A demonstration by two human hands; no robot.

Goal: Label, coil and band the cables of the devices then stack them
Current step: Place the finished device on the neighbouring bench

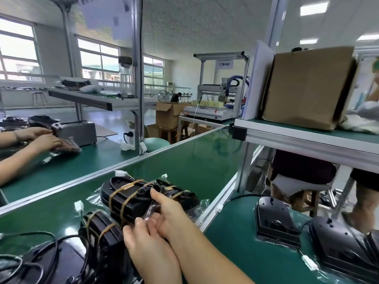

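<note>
- Both hands, left hand (143,240) and right hand (170,210), pinched clear wrap at the banded device stack (131,197)
- Stacking step; next likely needs seating it squarely

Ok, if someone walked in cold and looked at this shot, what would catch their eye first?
Probably the two hands, left hand and right hand, meeting on a banded stack of black devices wrapped in tan rubber bands, low in the middle on the green bench. Next, the big cardboard box on the shelf at upper right, and loose unbanded devices at lower right.
</note>
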